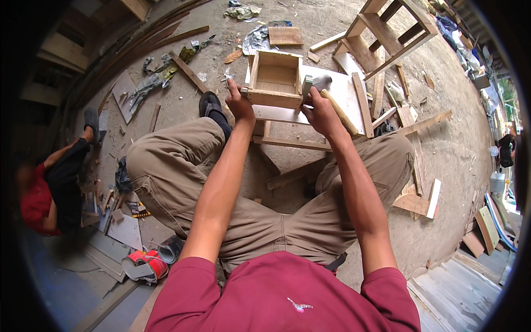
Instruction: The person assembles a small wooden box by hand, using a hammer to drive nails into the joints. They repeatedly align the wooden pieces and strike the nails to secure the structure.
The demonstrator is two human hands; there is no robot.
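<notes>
A small open wooden box (276,97) sits in front of me on a low wooden frame with a white top (347,103). My left hand (241,105) is closed on the box's left front corner. At the right front corner, the fingers of my right hand (322,114) are closed at the box's edge; their tips are partly hidden. Beside that hand lies a hammer (338,113), its pale handle slanting toward my right knee. A small grey-green piece (307,86) shows between the box and the hammer's head; I cannot make out what it is.
An open wooden frame (381,34) stands at the far right. Wood offcuts (285,36) and crumpled wrappers (255,39) litter the floor. Red tins (148,266) stand at lower left. Another person in red (36,196) sits at far left. Sheets and boards (487,229) lean at right.
</notes>
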